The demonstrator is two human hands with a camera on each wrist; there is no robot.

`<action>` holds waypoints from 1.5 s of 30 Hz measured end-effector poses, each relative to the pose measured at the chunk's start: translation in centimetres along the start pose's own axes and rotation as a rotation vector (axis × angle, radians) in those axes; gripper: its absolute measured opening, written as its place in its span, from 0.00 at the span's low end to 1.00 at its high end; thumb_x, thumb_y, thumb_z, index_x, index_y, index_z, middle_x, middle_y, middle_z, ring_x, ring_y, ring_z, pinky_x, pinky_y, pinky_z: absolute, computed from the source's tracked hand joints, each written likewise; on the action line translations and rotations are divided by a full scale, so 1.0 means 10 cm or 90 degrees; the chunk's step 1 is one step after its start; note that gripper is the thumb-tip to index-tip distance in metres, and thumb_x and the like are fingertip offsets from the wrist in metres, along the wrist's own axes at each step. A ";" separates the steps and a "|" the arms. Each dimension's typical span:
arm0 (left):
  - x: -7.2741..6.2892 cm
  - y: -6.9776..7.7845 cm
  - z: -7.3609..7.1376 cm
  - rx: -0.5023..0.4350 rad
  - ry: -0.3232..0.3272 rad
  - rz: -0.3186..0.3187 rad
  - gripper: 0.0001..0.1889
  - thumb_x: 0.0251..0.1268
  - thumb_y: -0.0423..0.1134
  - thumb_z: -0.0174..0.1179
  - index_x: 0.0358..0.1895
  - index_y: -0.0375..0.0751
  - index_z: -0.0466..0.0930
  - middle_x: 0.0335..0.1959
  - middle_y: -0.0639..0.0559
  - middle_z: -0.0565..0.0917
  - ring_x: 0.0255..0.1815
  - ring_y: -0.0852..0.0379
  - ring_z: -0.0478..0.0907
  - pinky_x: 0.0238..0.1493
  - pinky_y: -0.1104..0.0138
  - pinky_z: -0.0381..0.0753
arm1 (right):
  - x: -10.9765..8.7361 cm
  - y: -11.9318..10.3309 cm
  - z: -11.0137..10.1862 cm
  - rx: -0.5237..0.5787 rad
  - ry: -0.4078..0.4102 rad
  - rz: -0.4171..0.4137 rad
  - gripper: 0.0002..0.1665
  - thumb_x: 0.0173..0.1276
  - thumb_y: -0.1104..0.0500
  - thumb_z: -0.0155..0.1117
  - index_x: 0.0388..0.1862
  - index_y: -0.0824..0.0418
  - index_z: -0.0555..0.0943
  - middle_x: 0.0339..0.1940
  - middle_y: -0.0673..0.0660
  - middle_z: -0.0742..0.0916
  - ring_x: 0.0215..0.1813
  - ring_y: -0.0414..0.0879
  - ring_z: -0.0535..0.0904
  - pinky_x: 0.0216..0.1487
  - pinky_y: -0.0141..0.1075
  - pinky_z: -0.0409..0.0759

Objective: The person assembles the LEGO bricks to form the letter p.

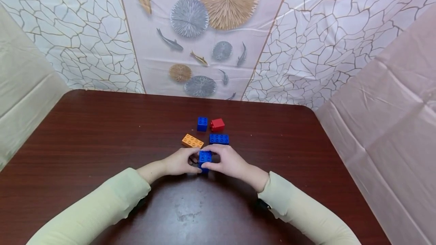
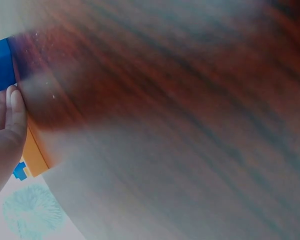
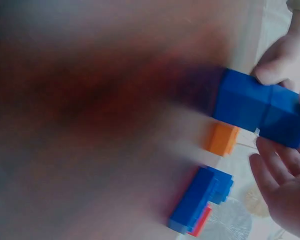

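Two square blue bricks stand stacked one on the other near the table's middle. The top blue brick [image 1: 205, 156] shows its studs; the lower blue brick [image 3: 240, 95] rests on the table. My right hand [image 1: 229, 160] pinches the top brick between thumb and fingers, coming from the right. From the left side, my left hand [image 1: 178, 161] holds the lower part of the stack, its thumb tip near the seam in the right wrist view. Fingers [image 2: 16, 107] of the left hand lie against the blue brick in the left wrist view.
Just beyond the hands lie an orange brick [image 1: 192, 140] and a long blue brick [image 1: 219, 138]. Farther back are a small blue brick [image 1: 202, 124] and a red brick [image 1: 217, 124] lying on its side. Patterned cloth [image 1: 204, 48] hangs behind the dark wooden table [image 1: 102, 135].
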State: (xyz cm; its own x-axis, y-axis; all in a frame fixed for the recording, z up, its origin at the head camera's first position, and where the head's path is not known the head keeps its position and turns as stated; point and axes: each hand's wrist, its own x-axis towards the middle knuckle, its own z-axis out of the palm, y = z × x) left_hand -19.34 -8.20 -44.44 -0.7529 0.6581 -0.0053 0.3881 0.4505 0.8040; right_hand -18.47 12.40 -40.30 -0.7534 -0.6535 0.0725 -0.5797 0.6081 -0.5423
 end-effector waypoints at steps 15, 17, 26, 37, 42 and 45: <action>-0.01 0.02 -0.01 0.008 -0.005 -0.016 0.28 0.54 0.41 0.67 0.57 0.36 0.70 0.41 0.49 0.81 0.42 0.58 0.77 0.43 0.72 0.79 | 0.05 -0.06 -0.16 0.019 -0.040 -0.055 0.21 0.62 0.55 0.65 0.54 0.60 0.79 0.49 0.55 0.84 0.50 0.44 0.78 0.50 0.38 0.80; -0.01 0.02 -0.02 0.010 -0.004 -0.014 0.26 0.53 0.41 0.66 0.56 0.37 0.71 0.40 0.49 0.81 0.42 0.58 0.78 0.44 0.71 0.79 | 0.05 -0.06 -0.15 0.005 -0.035 -0.051 0.21 0.62 0.56 0.65 0.53 0.60 0.80 0.47 0.54 0.84 0.49 0.44 0.78 0.49 0.36 0.80; -0.01 0.02 -0.03 0.020 0.000 -0.019 0.31 0.53 0.41 0.67 0.62 0.36 0.68 0.38 0.49 0.81 0.41 0.59 0.77 0.43 0.70 0.79 | 0.11 -0.08 -0.18 -0.002 -0.056 -0.046 0.20 0.62 0.55 0.66 0.53 0.59 0.81 0.45 0.54 0.86 0.43 0.43 0.79 0.44 0.33 0.81; 0.03 0.02 0.02 0.004 -0.011 -0.016 0.18 0.54 0.41 0.66 0.46 0.41 0.73 0.39 0.51 0.82 0.41 0.59 0.78 0.46 0.68 0.79 | 0.02 0.17 -0.15 0.121 -0.083 0.002 0.23 0.58 0.54 0.69 0.53 0.59 0.79 0.49 0.53 0.85 0.49 0.44 0.81 0.52 0.35 0.80; 0.02 0.01 0.01 0.008 -0.007 -0.011 0.16 0.54 0.41 0.66 0.43 0.42 0.73 0.38 0.51 0.82 0.41 0.60 0.78 0.45 0.69 0.79 | 0.01 0.20 -0.12 0.102 -0.051 -0.015 0.22 0.58 0.54 0.69 0.51 0.59 0.81 0.47 0.53 0.86 0.48 0.43 0.82 0.52 0.36 0.80; 0.01 0.01 0.01 0.006 -0.008 -0.016 0.16 0.54 0.42 0.66 0.43 0.43 0.73 0.38 0.52 0.82 0.41 0.60 0.78 0.45 0.70 0.79 | 0.01 0.20 -0.11 0.090 -0.042 -0.030 0.21 0.59 0.54 0.69 0.51 0.59 0.81 0.46 0.53 0.87 0.47 0.43 0.82 0.51 0.36 0.80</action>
State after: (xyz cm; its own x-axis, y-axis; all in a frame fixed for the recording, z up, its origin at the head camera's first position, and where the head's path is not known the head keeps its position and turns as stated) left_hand -19.36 -8.02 -44.39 -0.7558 0.6539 -0.0326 0.3748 0.4730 0.7974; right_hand -20.02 14.08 -40.51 -0.7023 -0.7103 0.0483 -0.5606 0.5098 -0.6526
